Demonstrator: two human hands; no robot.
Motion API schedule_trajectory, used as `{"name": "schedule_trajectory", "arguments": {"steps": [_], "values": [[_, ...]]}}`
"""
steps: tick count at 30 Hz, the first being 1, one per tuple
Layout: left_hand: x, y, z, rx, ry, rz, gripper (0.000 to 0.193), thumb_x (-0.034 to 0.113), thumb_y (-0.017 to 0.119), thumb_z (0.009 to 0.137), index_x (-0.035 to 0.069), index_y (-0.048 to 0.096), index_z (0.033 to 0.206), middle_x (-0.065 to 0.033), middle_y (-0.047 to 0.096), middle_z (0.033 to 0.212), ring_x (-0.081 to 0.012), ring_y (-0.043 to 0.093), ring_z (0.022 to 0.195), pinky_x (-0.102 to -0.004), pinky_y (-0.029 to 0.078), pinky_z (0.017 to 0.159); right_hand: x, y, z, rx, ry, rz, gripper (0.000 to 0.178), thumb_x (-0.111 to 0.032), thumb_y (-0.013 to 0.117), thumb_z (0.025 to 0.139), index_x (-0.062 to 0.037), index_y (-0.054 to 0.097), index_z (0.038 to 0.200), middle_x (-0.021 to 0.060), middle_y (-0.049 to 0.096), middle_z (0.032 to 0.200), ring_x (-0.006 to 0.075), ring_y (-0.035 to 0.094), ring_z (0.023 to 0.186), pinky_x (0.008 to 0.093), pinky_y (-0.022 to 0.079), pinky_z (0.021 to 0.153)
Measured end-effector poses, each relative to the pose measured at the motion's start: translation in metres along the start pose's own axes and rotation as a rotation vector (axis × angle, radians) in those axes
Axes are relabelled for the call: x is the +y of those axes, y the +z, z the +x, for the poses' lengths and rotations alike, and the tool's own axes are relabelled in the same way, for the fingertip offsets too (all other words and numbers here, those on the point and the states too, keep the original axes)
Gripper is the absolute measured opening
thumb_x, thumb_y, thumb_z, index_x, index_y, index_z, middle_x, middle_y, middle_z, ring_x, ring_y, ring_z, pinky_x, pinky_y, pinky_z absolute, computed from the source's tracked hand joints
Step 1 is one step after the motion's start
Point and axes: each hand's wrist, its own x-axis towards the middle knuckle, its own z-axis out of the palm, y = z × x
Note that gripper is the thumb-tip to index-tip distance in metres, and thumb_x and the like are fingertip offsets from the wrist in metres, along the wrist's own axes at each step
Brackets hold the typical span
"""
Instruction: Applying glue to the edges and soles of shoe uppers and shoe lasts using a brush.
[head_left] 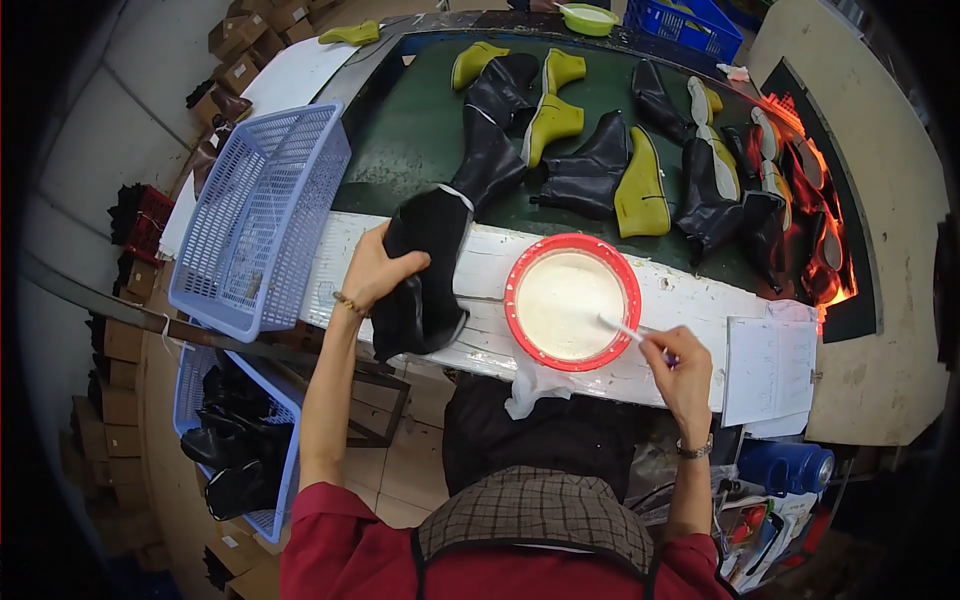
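My left hand (377, 268) grips a black boot (420, 262) over the front edge of the white board, its thumb pressed on the dark surface. A pale line runs along part of the boot's edge. Between the fingers of my right hand (684, 372) is a thin brush (624, 328), tip down in the whitish liquid (562, 295). That liquid fills much of a round bowl with a red rim (514, 305), standing on the white board (490, 262). The brush's bristles are partly hidden by the liquid.
Black boots (590, 165) and yellow-green wedge soles (643, 190) lie on a green conveyor belt (400, 130), which leads right into a glowing orange heater (825, 230). A blue basket (262, 220) stands left; another basket (285, 405) below holds black boots. Papers (768, 370) hang at right.
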Motion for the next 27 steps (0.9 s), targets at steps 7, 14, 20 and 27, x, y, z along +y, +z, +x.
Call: {"name": "schedule_trajectory", "arguments": {"steps": [7,14,20,27], "values": [[0.064,0.024,-0.058,-0.548,-0.003,-0.036,0.031,0.009,0.082,0.079,-0.006,0.073,0.105,-0.0026,0.075,0.087,-0.0089,0.066,0.080,-0.0268,0.055,0.073,-0.056,0.002,0.062,0.175,-0.446,0.255,0.016,-0.009,0.080,0.084,-0.0075,0.078,0.099,0.0032,0.067,0.088,0.0178,0.063,0.081,0.0314,0.044,0.073],[0.086,0.018,-0.074,-0.476,-0.048,-0.200,0.021,0.007,0.082,0.083,-0.004,0.075,0.099,-0.0038,0.075,0.086,-0.0079,0.067,0.075,-0.0230,0.054,0.069,-0.057,0.003,0.071,0.187,-0.584,0.184,0.018,-0.015,0.084,0.080,-0.0119,0.080,0.097,0.0003,0.068,0.089,0.0157,0.061,0.087,0.0329,0.038,0.086],[0.088,0.030,-0.085,-0.129,0.068,-0.297,0.013,0.003,0.077,0.088,-0.005,0.074,0.098,-0.0047,0.075,0.087,-0.0092,0.067,0.076,-0.0242,0.055,0.069,-0.061,0.013,0.057,0.285,-0.513,0.188,0.018,-0.014,0.085,0.080,-0.0122,0.080,0.098,-0.0010,0.067,0.087,0.0139,0.060,0.086,0.0330,0.036,0.086],[0.086,0.033,-0.077,0.123,0.211,-0.284,0.014,0.005,0.078,0.088,-0.005,0.075,0.098,-0.0046,0.075,0.087,-0.0083,0.066,0.077,-0.0245,0.053,0.070,-0.067,0.029,0.039,0.281,-0.523,0.172,0.021,-0.013,0.085,0.078,-0.0125,0.080,0.098,-0.0025,0.065,0.086,0.0120,0.059,0.083,0.0333,0.034,0.087]]}}
